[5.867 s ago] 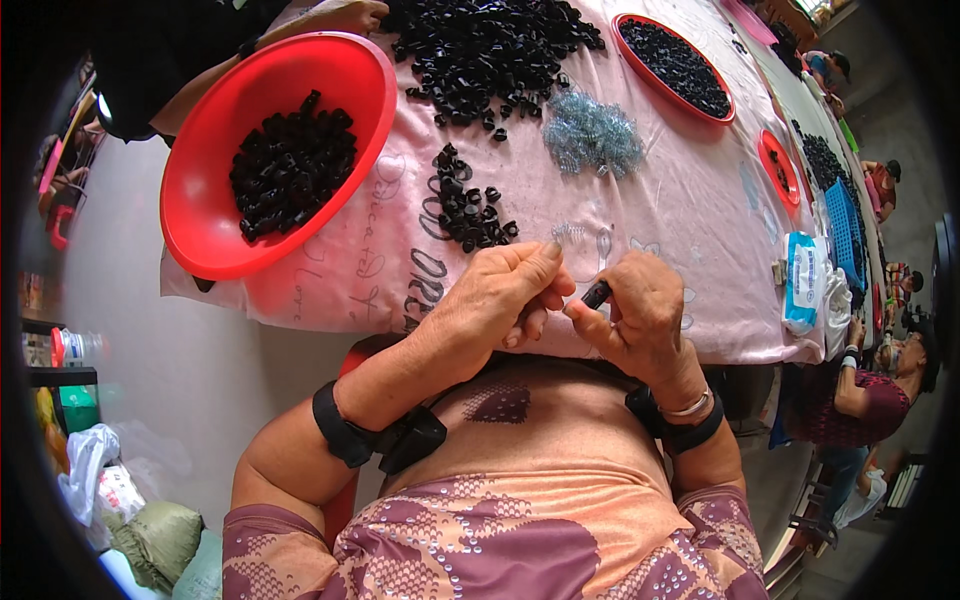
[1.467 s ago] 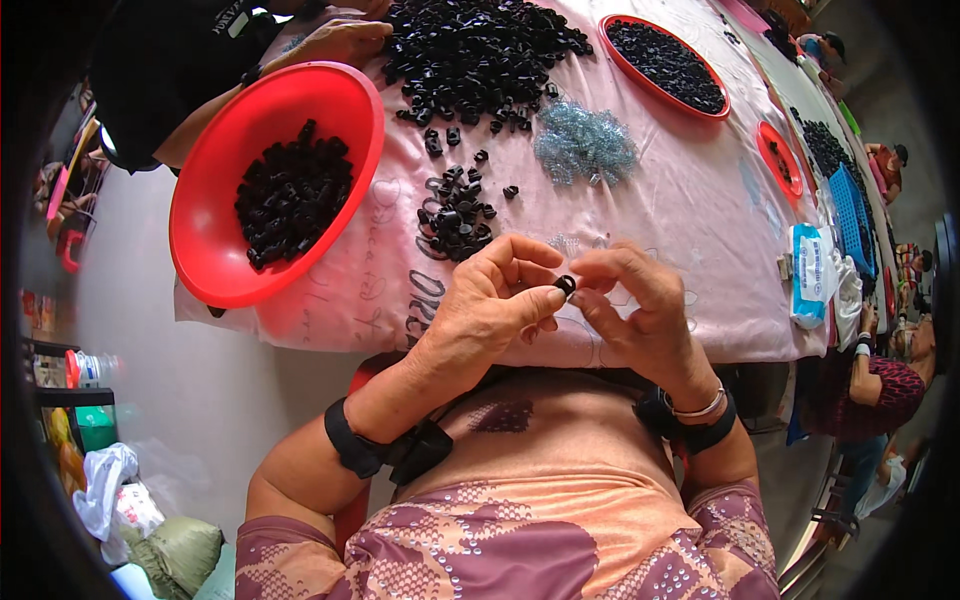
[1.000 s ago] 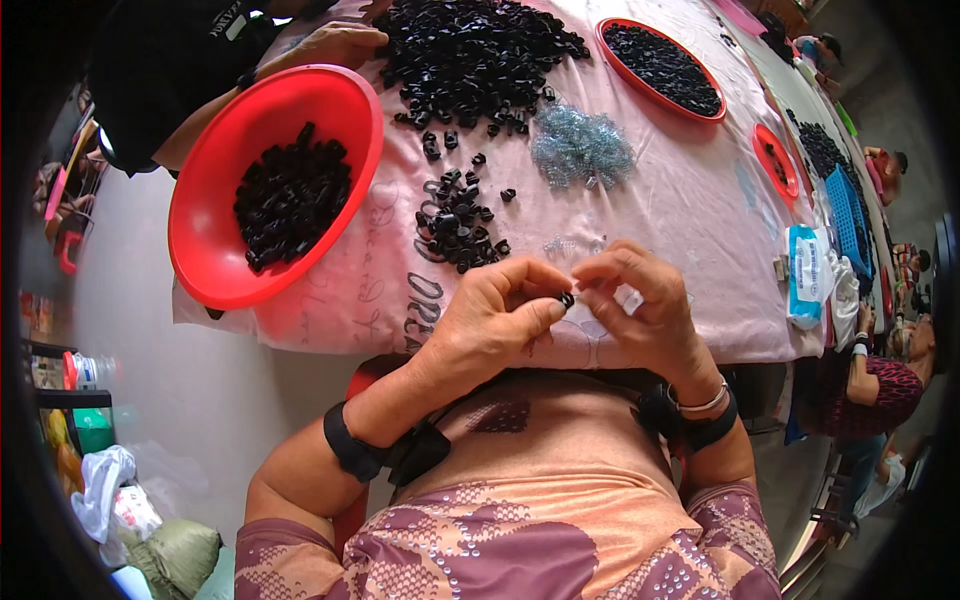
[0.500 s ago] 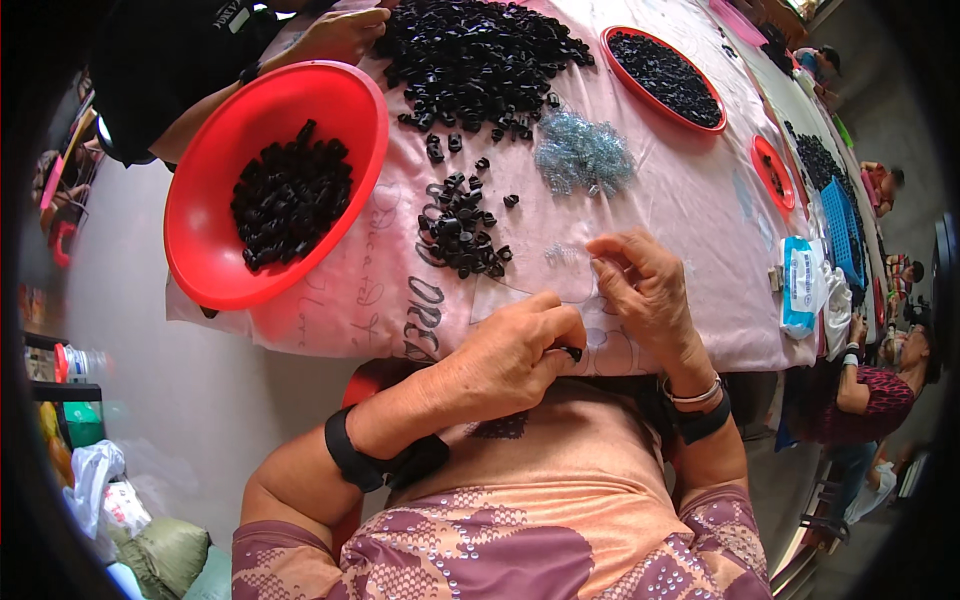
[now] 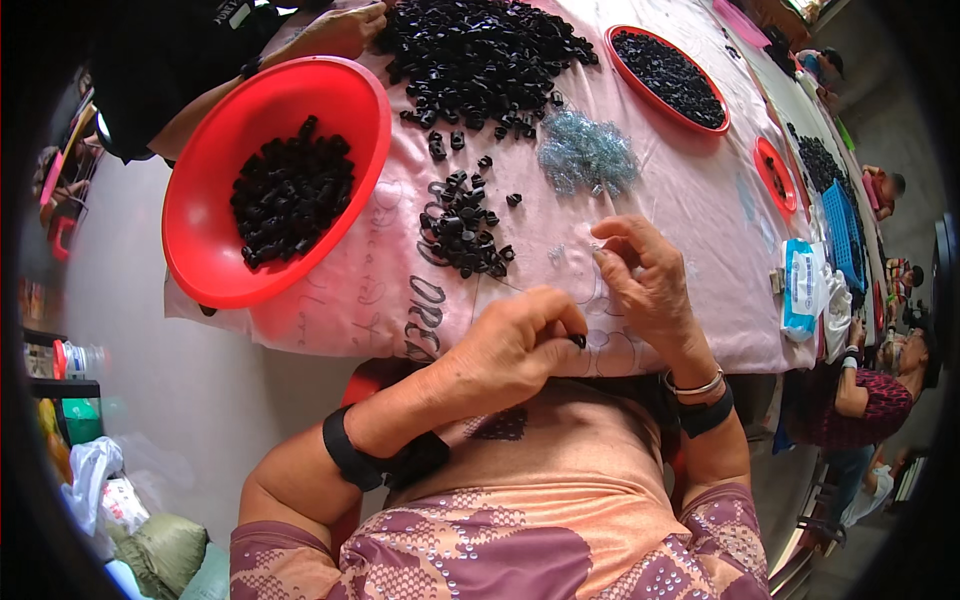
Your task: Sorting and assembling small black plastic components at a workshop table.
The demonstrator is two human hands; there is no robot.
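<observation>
**One black piece [image 5: 578, 341] in the left hand [image 5: 527, 335], the right hand [image 5: 645, 280] held apart**

Head view: a second ago the two hands met around the black piece; now they stand apart, with the piece on the left side alone. Compared with half a second ago, the left hand sits slightly higher and less of the piece shows past its fingers. The red bowl [image 5: 212, 175] of black pieces lies much as it did then, as does the small group of loose black pieces [image 5: 465, 235].

The left fingers are curled in and closed on the piece, just above the near edge of the pink cloth [image 5: 725, 310]. The right fingers are bent, thumb and forefinger narrowly spaced near a few small clear bits [image 5: 557, 255] on the cloth; whether they pinch something tiny I cannot tell.

Only a dark end of the held piece shows, pointing to the person's right from between thumb and fingers. The rest is hidden, so its long axis cannot be told. Farther off lie a heap of clear pieces [image 5: 588, 155] and a large black heap [image 5: 480, 65].
</observation>
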